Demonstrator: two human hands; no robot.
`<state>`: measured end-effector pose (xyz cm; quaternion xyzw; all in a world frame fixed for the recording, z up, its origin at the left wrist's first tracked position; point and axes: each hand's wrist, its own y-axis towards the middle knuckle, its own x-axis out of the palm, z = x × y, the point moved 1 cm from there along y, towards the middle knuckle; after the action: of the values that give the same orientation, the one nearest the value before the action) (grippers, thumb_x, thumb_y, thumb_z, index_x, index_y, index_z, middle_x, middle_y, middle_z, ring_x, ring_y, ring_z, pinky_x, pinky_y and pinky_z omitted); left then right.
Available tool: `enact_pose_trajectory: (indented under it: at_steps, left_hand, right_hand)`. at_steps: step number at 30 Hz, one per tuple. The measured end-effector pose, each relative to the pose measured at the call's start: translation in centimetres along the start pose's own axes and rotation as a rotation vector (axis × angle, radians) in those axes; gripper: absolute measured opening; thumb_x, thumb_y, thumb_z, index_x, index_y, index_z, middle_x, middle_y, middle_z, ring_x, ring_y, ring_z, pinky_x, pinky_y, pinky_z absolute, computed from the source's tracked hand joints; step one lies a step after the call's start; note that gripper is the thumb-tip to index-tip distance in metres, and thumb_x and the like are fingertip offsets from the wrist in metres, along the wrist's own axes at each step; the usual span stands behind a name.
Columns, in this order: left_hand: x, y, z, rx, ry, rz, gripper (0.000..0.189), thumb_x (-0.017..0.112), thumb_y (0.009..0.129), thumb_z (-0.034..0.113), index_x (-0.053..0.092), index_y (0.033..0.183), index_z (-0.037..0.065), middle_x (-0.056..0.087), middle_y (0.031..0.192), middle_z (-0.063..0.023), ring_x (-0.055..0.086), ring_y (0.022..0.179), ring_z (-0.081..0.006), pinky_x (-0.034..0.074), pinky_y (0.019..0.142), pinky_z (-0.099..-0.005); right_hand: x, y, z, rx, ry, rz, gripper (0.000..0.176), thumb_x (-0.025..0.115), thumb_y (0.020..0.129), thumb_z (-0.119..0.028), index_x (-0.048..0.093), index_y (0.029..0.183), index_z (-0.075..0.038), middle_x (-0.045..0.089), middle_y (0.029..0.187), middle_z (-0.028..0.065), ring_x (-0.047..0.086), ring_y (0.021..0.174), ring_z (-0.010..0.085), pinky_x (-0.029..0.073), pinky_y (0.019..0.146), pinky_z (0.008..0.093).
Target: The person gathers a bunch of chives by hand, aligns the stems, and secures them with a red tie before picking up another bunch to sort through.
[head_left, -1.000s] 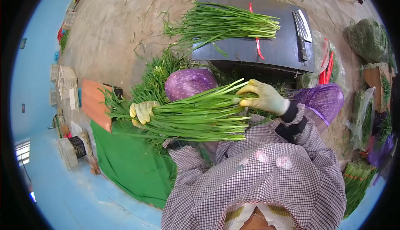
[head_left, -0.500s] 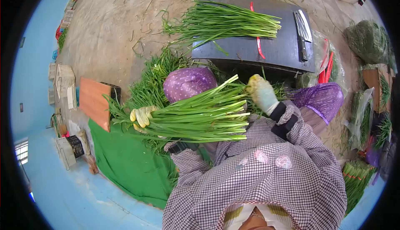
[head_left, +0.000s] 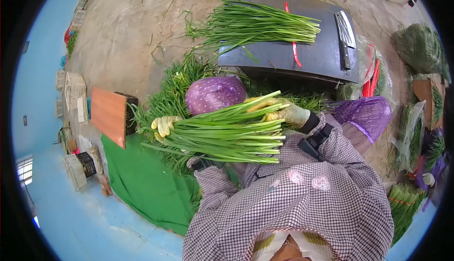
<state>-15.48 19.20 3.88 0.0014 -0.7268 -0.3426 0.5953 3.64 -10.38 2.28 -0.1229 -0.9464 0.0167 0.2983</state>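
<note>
My left hand (head_left: 165, 126), in a pale yellow-stained glove, is wrapped round the leafy end of a bundle of long green stalks (head_left: 217, 135). The bundle lies across in front of my body, its cut pale ends to the right. My right hand (head_left: 279, 111), gloved too, is at the upper part of those cut ends, its fingers reaching over some stalks; what the fingertips hold is partly hidden. Beyond, another bundle (head_left: 269, 24) rests on a dark board (head_left: 250, 62) over a red strip (head_left: 296, 55). A knife (head_left: 345, 48) and a second blade lie at the board's right side.
Loose greens (head_left: 172, 88) lie around my purple-covered knee (head_left: 215, 94). An orange-brown board (head_left: 108, 114) stands left, near a green cloth (head_left: 142, 180). Bagged greens (head_left: 416, 48) and tied bundles (head_left: 404, 209) are at the right. Another gloved hand (head_left: 428, 179) shows at the right edge.
My right hand has moved left and down onto the cut ends of the bundle. My left hand and the bundle have shifted slightly right. A co-worker's gloved hand has appeared at the right edge.
</note>
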Motion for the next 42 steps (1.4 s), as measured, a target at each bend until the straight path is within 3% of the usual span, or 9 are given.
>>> enact_pose_trajectory:
  at_steps: [6, 13, 18, 21, 24, 27, 38, 40, 42]
  left_hand:
    - [-0.1, -0.8, -0.2, 0.014, 0.049, 0.093, 0.024, 0.052, 0.098, 0.016, 0.051, 0.115, 0.000, 0.053, 0.081, -0.0005, 0.051, 0.075, -0.0128, 0.043, 0.074, -0.0299]
    - [-0.1, -0.8, -0.2, -0.031, 0.087, 0.097, 0.026, 0.048, 0.100, 0.019, 0.051, 0.117, -0.001, 0.052, 0.084, -0.0018, 0.050, 0.078, -0.0136, 0.045, 0.081, -0.0328]
    - [-0.8, -1.4, 0.2, 0.034, 0.023, 0.062, 0.027, 0.047, 0.101, 0.022, 0.050, 0.117, 0.000, 0.046, 0.082, 0.0007, 0.046, 0.076, -0.0128, 0.045, 0.083, -0.0327]
    - [-2.4, -1.8, 1.4, 0.048, 0.022, 0.028, 0.027, 0.048, 0.101, 0.021, 0.049, 0.117, -0.001, 0.044, 0.082, 0.0021, 0.045, 0.076, -0.0121, 0.045, 0.083, -0.0322]
    - [-2.7, -2.1, 1.1, 0.051, 0.013, 0.032, 0.027, 0.048, 0.101, 0.021, 0.049, 0.117, 0.000, 0.044, 0.082, 0.0022, 0.045, 0.076, -0.0120, 0.044, 0.083, -0.0321]
    - [-2.9, -2.2, 0.9, 0.046, 0.015, 0.046, 0.027, 0.048, 0.101, 0.021, 0.049, 0.117, 0.000, 0.044, 0.082, 0.0023, 0.045, 0.076, -0.0119, 0.044, 0.083, -0.0320]
    - [-2.6, -2.0, 2.6, 0.022, 0.081, 0.117, 0.026, 0.048, 0.100, 0.021, 0.049, 0.116, 0.000, 0.043, 0.082, 0.0028, 0.045, 0.076, -0.0115, 0.044, 0.083, -0.0317]
    - [-2.9, -2.0, 3.0, 0.022, 0.084, 0.125, 0.026, 0.048, 0.100, 0.020, 0.049, 0.116, 0.000, 0.043, 0.082, 0.0029, 0.045, 0.076, -0.0114, 0.044, 0.083, -0.0317]
    - [-3.3, -2.1, 3.2, 0.020, 0.084, 0.127, 0.026, 0.048, 0.100, 0.020, 0.049, 0.116, 0.000, 0.043, 0.082, 0.0030, 0.045, 0.076, -0.0114, 0.044, 0.083, -0.0316]
  right_hand:
    - [4.2, 0.1, -2.4, -0.068, 0.114, 0.341, 0.022, 0.070, 0.094, -0.018, 0.069, 0.107, 0.001, 0.071, 0.092, 0.0052, 0.064, 0.081, 0.0121, 0.053, 0.073, 0.0282]
    - [4.2, -0.9, -2.8, -0.046, 0.202, 0.513, 0.017, 0.062, 0.099, -0.018, 0.065, 0.104, -0.002, 0.070, 0.096, 0.0068, 0.066, 0.084, 0.0156, 0.053, 0.078, 0.0294]
    - [-1.0, -4.4, -4.5, -0.458, 0.470, 0.408, 0.022, 0.058, 0.102, -0.029, 0.056, 0.099, -0.007, 0.063, 0.095, 0.0038, 0.057, 0.086, 0.0157, 0.047, 0.084, 0.0330]
    - [-7.3, -9.5, -3.8, 0.013, -0.403, 0.626, 0.027, 0.053, 0.104, -0.031, 0.054, 0.092, -0.007, 0.062, 0.083, 0.0047, 0.055, 0.072, 0.0094, 0.047, 0.067, 0.0229]
    - [-9.4, -11.4, -0.1, 0.465, -1.388, 0.242, 0.034, 0.057, 0.101, -0.029, 0.062, 0.125, -0.005, 0.070, 0.100, 0.0113, 0.067, 0.098, 0.0203, 0.053, 0.085, 0.0333]
    - [-3.6, -6.3, -1.6, -0.045, -0.689, 0.259, 0.050, 0.056, 0.100, -0.039, 0.056, 0.138, -0.005, 0.062, 0.132, 0.0146, 0.062, 0.117, 0.0259, 0.050, 0.098, 0.0364]
    - [-0.4, -2.0, -4.0, -0.388, -0.452, 0.652, 0.035, 0.048, 0.105, -0.028, 0.063, 0.087, -0.001, 0.063, 0.082, 0.0056, 0.059, 0.076, 0.0151, 0.048, 0.071, 0.0298]
    - [-4.1, -4.2, -3.3, -0.260, -0.179, 0.722, 0.034, 0.049, 0.104, -0.030, 0.063, 0.089, -0.003, 0.063, 0.081, 0.0072, 0.060, 0.075, 0.0170, 0.049, 0.072, 0.0297]
    - [-11.9, -7.7, 0.2, 0.170, -0.846, 0.461, 0.035, 0.052, 0.102, -0.035, 0.065, 0.093, -0.004, 0.067, 0.090, 0.0097, 0.062, 0.078, 0.0196, 0.051, 0.076, 0.0309]
